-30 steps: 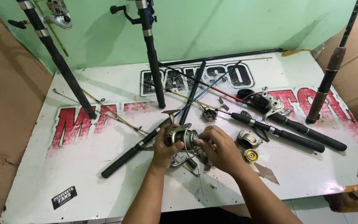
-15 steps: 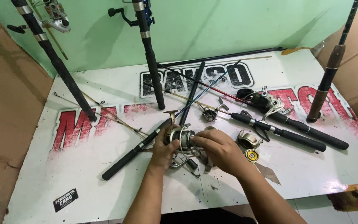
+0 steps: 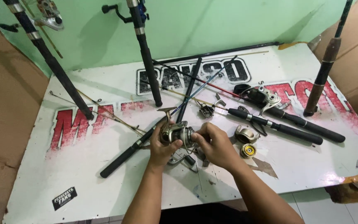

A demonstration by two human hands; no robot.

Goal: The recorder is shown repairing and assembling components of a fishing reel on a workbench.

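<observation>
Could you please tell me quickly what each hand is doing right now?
Left hand: closed around the silver metal spinning reel.
Right hand: fingers pinching the reel's front end.

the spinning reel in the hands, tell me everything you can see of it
The silver-grey metal spinning reel looks metallic with a shiny spool at its middle and a thin bail arm rising from its top left. It is held just above the white printed board, near the front edge, over a black rod handle. The left hand cups it from the left and below; the right hand pinches its right side. The underside is hidden.
</observation>
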